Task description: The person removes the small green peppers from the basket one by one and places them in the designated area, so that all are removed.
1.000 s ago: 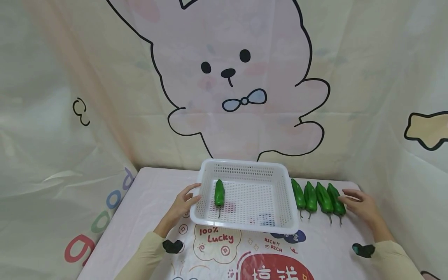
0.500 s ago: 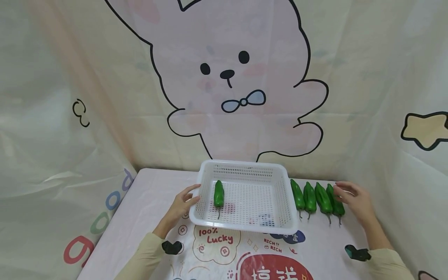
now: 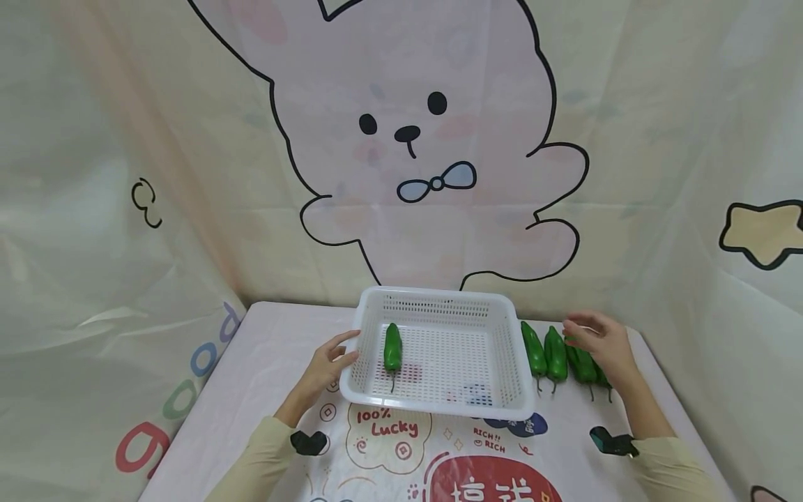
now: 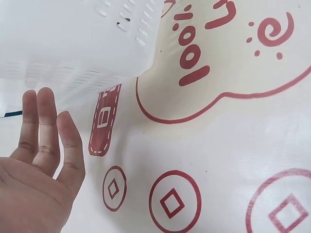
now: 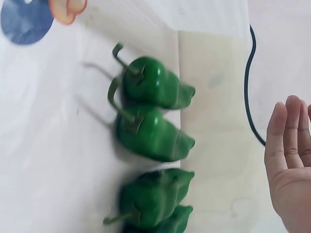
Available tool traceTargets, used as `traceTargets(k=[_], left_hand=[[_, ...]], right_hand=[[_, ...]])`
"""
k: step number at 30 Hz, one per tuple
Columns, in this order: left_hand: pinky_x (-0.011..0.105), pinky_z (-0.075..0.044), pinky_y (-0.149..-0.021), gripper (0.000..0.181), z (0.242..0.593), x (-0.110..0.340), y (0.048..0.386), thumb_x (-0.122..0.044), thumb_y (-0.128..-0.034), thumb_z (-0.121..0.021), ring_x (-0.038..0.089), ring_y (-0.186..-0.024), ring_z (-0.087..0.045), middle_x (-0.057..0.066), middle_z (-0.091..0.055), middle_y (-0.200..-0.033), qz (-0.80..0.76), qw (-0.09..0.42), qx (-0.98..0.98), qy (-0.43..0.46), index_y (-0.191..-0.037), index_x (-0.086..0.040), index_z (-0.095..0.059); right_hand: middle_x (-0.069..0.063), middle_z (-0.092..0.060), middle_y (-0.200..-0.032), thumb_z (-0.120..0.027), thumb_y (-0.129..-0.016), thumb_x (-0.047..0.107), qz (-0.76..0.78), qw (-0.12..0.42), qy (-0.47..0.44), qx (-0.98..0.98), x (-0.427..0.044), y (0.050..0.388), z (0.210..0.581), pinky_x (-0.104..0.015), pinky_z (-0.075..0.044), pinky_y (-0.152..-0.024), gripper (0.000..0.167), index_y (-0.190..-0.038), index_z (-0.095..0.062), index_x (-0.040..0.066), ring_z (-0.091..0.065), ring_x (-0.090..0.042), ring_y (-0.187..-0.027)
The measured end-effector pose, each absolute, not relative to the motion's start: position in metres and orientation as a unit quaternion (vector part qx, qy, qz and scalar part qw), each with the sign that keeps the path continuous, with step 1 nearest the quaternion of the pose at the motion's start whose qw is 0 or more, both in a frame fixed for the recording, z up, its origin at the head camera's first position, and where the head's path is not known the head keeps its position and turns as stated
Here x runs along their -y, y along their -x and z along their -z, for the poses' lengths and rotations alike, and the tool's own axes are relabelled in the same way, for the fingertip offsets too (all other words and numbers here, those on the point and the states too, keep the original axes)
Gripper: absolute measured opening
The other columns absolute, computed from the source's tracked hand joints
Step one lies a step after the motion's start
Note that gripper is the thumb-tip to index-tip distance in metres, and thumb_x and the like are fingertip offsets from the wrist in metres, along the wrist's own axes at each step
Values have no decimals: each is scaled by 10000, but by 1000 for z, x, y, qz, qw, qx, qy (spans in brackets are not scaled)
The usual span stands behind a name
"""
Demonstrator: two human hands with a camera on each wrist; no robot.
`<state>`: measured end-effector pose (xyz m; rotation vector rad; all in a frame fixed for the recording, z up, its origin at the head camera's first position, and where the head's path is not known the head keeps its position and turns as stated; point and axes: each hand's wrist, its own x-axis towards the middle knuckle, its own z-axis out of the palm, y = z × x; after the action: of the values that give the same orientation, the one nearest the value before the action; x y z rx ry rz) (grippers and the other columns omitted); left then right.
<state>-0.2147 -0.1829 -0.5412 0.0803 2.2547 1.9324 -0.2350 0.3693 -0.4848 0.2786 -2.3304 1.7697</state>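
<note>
A white perforated plastic basket (image 3: 439, 413) stands on the table with one green pepper (image 3: 392, 347) lying inside at its left. My left hand (image 3: 325, 364) touches the basket's left rim; in the left wrist view its fingers (image 4: 47, 128) are extended beside the basket wall. To the basket's right several green peppers lie in a row, stems toward me, among them a pepper (image 3: 555, 354) second from the basket. My right hand (image 3: 605, 343) hovers over the right end of this row, partly covering two peppers. In the right wrist view its fingers (image 5: 291, 131) are extended, holding nothing.
The table has a white printed cloth (image 3: 282, 348) with red lettering and drawings. A backdrop (image 3: 477, 237) with a cartoon animal rises behind the basket, and side curtains (image 3: 88, 314) close in the left and right.
My right hand has moved left across the pepper row, from beside the rightmost pepper to above the others. My left hand, the basket and the peppers have stayed in place.
</note>
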Motion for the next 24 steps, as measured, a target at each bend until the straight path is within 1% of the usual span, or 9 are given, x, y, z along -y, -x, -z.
traceTargets(k=[3,8,10,14,15,17,22,23,24], left_hand=[[446,-584,-773,537,541,183,215,-240,-985,-704,343,-1025,-658,214,-575,-1280,-648,84,-757,-24,-1490,-203,-526],[432,-585,-766,538,541,182,215,-229,-990,-695,357,-1026,-656,222,-580,-1266,-644,79,-761,-23,-1494,-166,-517],[426,-585,-763,540,540,182,215,-232,-992,-693,366,-1027,-655,221,-581,-1259,-643,79,-762,-22,-1496,-161,-513],[425,-584,-764,547,540,182,215,-241,-988,-699,367,-1034,-653,220,-580,-1267,-643,81,-761,-21,-1496,-162,-514],[428,-583,-768,549,540,182,215,-245,-986,-701,365,-1039,-652,220,-579,-1274,-644,83,-761,-22,-1497,-165,-515],[436,-581,-777,554,541,183,215,-249,-983,-706,364,-1055,-646,223,-574,-1294,-646,85,-758,-25,-1497,-166,-516],[445,-567,-818,576,542,185,216,-254,-982,-707,358,-1110,-624,219,-557,-1347,-657,100,-746,-32,-1513,-180,-497],[444,-565,-826,581,542,185,217,-257,-982,-707,356,-1119,-621,218,-552,-1357,-659,103,-744,-33,-1518,-186,-491],[444,-564,-828,585,542,185,217,-256,-983,-707,357,-1122,-620,220,-547,-1364,-661,105,-742,-34,-1521,-187,-487]], right_hand=[[-46,-694,-1049,-667,-990,56,-601,95,-95,788,-358,238,482,-291,-580,-744,305,-1230,-596,-119,-711,-143,-899],[-96,-703,-1059,-673,-996,99,-599,88,-102,790,-339,243,476,-296,-582,-749,316,-1240,-606,-91,-710,-174,-917],[-85,-707,-1064,-670,-999,101,-599,82,-109,789,-333,246,475,-315,-583,-759,313,-1248,-609,-77,-706,-189,-934],[-41,-706,-1082,-663,-1001,91,-605,67,-120,784,-320,252,474,-331,-583,-771,335,-1277,-589,-85,-699,-202,-972],[-48,-701,-1089,-660,-1002,85,-609,64,-122,781,-317,254,474,-337,-583,-773,334,-1279,-586,-86,-698,-220,-980],[-98,-693,-1113,-661,-1002,88,-612,61,-122,779,-310,256,473,-350,-584,-774,337,-1285,-585,-81,-697,-238,-985],[-309,-618,-1191,-671,-1002,127,-628,48,-125,767,-291,262,468,-429,-573,-813,371,-1292,-580,-86,-684,-283,-995],[-334,-602,-1203,-674,-1002,139,-632,44,-126,764,-287,263,467,-429,-570,-820,390,-1296,-573,-96,-679,-295,-1002],[-354,-587,-1212,-679,-1000,150,-635,41,-127,760,-283,264,465,-420,-571,-823,410,-1298,-566,-107,-680,-279,-998]])
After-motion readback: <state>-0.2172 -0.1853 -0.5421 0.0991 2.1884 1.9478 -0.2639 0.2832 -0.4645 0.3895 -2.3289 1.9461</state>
